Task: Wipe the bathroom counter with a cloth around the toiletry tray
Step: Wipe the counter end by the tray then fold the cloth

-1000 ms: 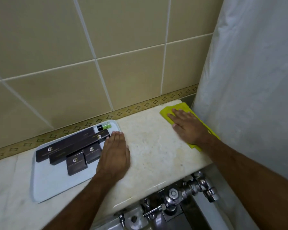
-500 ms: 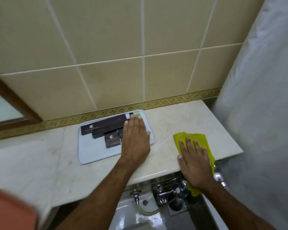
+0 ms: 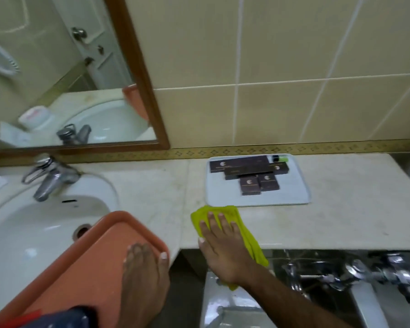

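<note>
A white toiletry tray (image 3: 290, 195) lies on the marble counter (image 3: 341, 221) against the tiled wall. It carries several dark brown boxes (image 3: 249, 184) and a small green bottle (image 3: 279, 158). My right hand (image 3: 223, 247) presses flat on a yellow cloth (image 3: 199, 217) at the counter's front edge, just in front of the tray's left corner; part of the cloth hangs over the edge. My left hand (image 3: 143, 266) rests on an orange tray (image 3: 85, 263) that leans over the sink, thumb at its rim.
A white sink (image 3: 29, 235) with a chrome faucet (image 3: 50, 178) sits at the left. A wood-framed mirror (image 3: 140, 79) hangs above it. Chrome pipes and valves (image 3: 341, 273) run below the counter's front edge, above a white fixture (image 3: 223, 306).
My right hand has slid the cloth from the counter's far right corner leftward along the front edge. My left hand has left the toiletry tray and now lies on the orange tray. The view shifted left.
</note>
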`<state>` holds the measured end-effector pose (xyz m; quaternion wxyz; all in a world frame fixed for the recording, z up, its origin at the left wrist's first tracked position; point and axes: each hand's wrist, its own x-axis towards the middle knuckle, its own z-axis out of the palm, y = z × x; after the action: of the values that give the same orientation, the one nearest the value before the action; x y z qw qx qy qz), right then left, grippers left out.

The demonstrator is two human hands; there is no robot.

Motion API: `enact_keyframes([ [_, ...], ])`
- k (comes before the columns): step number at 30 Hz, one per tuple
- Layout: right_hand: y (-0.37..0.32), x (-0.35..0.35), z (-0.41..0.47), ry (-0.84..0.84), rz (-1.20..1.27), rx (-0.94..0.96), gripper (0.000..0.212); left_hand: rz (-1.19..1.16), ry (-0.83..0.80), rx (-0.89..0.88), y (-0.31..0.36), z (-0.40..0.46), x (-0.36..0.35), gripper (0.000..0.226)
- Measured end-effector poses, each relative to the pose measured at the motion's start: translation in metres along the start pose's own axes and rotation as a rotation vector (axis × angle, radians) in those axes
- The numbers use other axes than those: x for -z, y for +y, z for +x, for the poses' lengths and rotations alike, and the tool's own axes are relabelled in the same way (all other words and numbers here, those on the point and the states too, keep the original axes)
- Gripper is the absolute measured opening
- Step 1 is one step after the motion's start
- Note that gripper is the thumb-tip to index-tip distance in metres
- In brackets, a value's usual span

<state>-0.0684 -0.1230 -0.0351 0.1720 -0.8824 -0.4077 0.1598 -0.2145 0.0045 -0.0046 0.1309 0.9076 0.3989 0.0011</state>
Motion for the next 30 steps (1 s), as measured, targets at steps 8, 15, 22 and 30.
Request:
enact_keyframes([
  [8, -0.082, -0.013, 0.098, -0.192, 0.195, 0.029, 0.055, 0.018, -0.054, 0.045, -0.013, 0.002, -0.015, 0.076],
  [15, -0.079, 0.016, 0.101, -0.106, 0.560, 0.034, 0.044, 0.019, 0.110, 0.034, -0.008, 0.019, 0.023, 0.050],
  [22, -0.016, 0.007, 0.006, -0.204, -0.212, 0.391, 0.093, -0.118, -0.035, 0.090, 0.016, 0.142, 0.051, 0.029],
  [30, -0.039, 0.013, 0.017, 0.010, -0.446, 0.459, 0.063, -0.202, -0.330, 0.289, 0.011, 0.194, 0.051, 0.018],
])
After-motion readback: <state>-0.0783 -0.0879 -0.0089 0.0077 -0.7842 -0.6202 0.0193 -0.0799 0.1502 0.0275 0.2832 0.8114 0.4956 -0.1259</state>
